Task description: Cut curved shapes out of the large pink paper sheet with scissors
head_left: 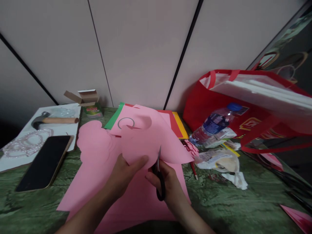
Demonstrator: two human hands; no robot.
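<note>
The scissors (158,164) are sitting in the right hand (168,180), over the middle of the desk, their long axis running nearly straight away from the person and their tips pointing toward the wall (143,55). Its thumb and fingers are closing around the dark handles and partly hiding them; how far the blades are parting is hard to tell. The left hand (126,174) is pinching the near edge of the pink paper (143,143), thumb lying on top, other fingers mostly hidden. A pointed corner of pink is reaching out to the right of the blades.

Beneath, larger pink sheets (146,201) are covering the desk (212,208), and a scalloped pink cutout (91,139) is lying to the left. The held paper is overlapping a thin dark ring (126,123); coloured sheets (181,125) are showing behind.

Farther left, a phone (45,162), beads (30,143), a hammer (58,120) and a small open box (92,110) are lying or standing. To the right, a bottle (214,123) is leaning toward a red bag (195,100), near crumpled plastic (219,159). Bag, bottle label and box are bearing print too blurred to read.
</note>
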